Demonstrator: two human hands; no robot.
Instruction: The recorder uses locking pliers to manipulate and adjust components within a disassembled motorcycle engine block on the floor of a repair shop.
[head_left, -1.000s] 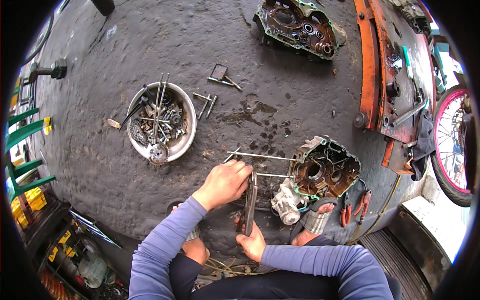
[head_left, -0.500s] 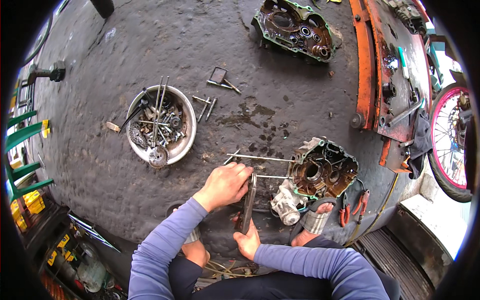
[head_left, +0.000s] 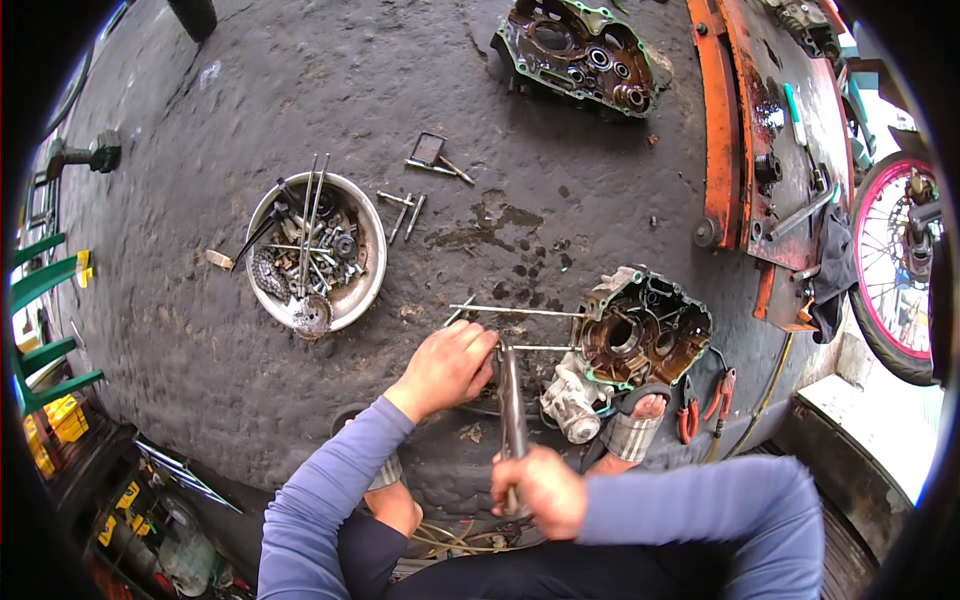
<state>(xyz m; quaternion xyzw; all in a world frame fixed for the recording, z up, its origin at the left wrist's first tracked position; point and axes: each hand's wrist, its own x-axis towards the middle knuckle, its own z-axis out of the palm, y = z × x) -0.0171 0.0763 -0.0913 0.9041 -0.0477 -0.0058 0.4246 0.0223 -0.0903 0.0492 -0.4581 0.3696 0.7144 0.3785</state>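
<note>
Right hand [head_left: 542,490] is wrapped around the lower part of a long metal tool [head_left: 512,410], fingers curled over the shaft; the bar runs up and away from the fist toward the left hand [head_left: 445,370]. That hand is bent inward beside the tool's upper end, but its fingertips are hidden, so I cannot tell whether they pinch anything. From the tool's top, a lower rod [head_left: 545,348] reaches rightward to an open engine casing [head_left: 640,358], which lies on the ground to the right of both hands. An upper rod [head_left: 520,311] stands out from the same casing, passing just beyond the left hand. Farther off, up and to the left, sits a round bowl [head_left: 374,275] of metal parts [head_left: 343,245].
</note>
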